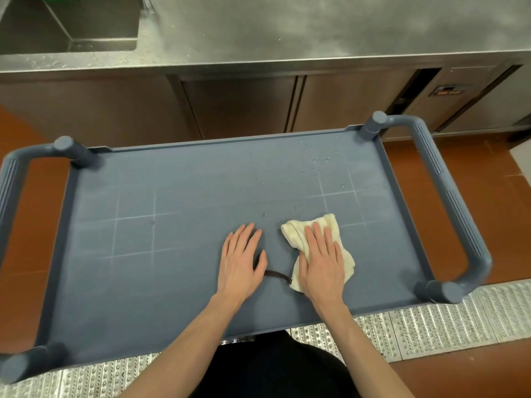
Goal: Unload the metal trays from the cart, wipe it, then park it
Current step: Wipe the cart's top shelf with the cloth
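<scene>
Right hand (321, 262) flat, fingers straight, pressing a crumpled cream cloth (317, 248) onto the cart (172, 282). Left hand (240, 259) just beside it, open, palm down on the same top shelf. Dark strap (277, 274) trailing from the cloth between both hands. Blue-grey plastic cart, scuffed with pale lines, water droplets (316, 163) toward the far right corner, handles at either end. Beyond, steel surface (316, 30) with sink (69, 21).

Both forearms were extended forward, bare. The left hand (240, 261) was laid flat, fingers straight and slightly spread; the right hand (321, 261) was pressed down flat, fingers together.
</scene>
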